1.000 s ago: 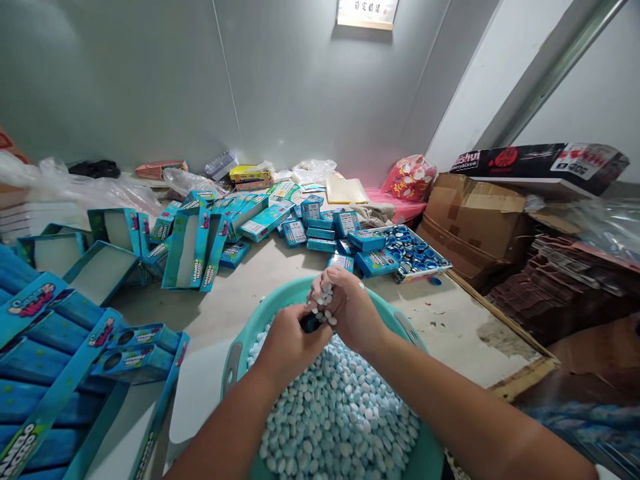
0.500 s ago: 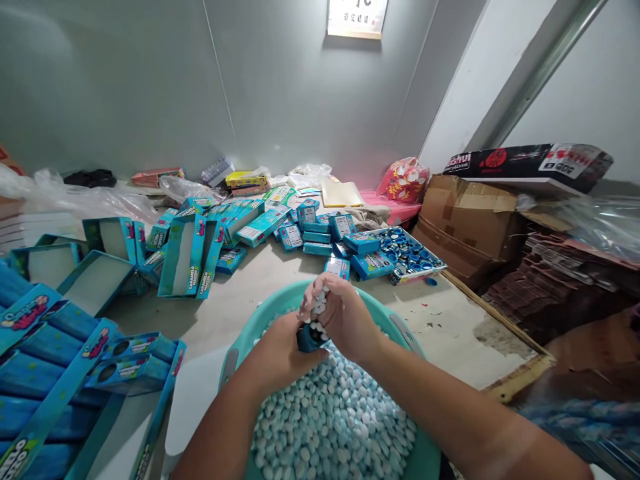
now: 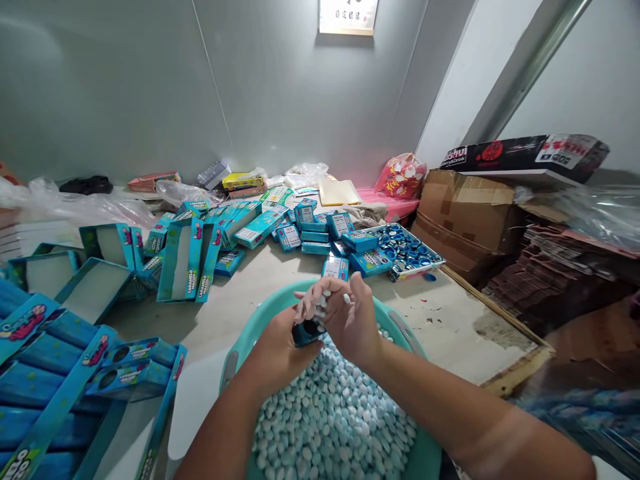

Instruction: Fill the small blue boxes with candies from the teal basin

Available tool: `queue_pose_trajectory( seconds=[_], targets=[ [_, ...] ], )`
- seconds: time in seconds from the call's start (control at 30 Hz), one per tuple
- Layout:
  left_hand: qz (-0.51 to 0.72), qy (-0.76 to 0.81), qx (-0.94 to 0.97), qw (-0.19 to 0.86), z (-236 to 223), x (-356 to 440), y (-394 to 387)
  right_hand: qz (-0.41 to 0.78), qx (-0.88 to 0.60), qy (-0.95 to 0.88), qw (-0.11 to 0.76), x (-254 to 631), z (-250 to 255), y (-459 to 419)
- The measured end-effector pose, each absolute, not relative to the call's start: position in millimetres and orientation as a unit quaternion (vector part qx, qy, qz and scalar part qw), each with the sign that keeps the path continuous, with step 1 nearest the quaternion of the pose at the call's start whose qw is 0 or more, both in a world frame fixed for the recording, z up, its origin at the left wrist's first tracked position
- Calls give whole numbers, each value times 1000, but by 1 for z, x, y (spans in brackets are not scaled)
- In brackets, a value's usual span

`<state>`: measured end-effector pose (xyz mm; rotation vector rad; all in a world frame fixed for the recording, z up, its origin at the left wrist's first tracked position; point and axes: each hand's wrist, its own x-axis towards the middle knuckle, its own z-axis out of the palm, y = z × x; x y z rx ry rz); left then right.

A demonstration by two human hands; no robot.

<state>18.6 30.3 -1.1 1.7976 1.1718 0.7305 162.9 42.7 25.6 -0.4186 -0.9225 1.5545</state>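
Observation:
My left hand is wrapped round a small dark blue tin, its opening facing my right hand. Cupped beside the tin's mouth, my right hand holds several small white candies in its palm and curled fingers. Its thumb sticks up, apart from the fingers. Both hands are above a teal basin full of pale blue and white candies. My left fingers partly hide the tin, so how full it is cannot be seen.
Small blue boxes lie beyond the basin, next to a tray of blue round lids. Open display boxes stand at left, with packed blue boxes nearer me. Brown cartons are on the right.
My right thumb has lifted away from its fingers, and fewer candies show in that palm. The tin, largely hidden at first, has come into view in my left hand. The camera view has shifted slightly.

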Motion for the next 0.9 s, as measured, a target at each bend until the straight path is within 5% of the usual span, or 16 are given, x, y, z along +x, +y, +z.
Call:
queue_pose_trajectory(
  seconds=[0.33,0.53,0.63,0.9],
  targets=[
    [318,451,700,453,1,17,28,633,-257,-491,540,169,22,36],
    [326,458,698,444,0,17,30,471,-416,-597,498,195,25,29],
    [314,470,693,448,-2,16,32,355,-519,-659,411,206,17,27],
    [317,475,709,414,-1,16,25,196,-526,-773,296,201,5,20]
  ],
)
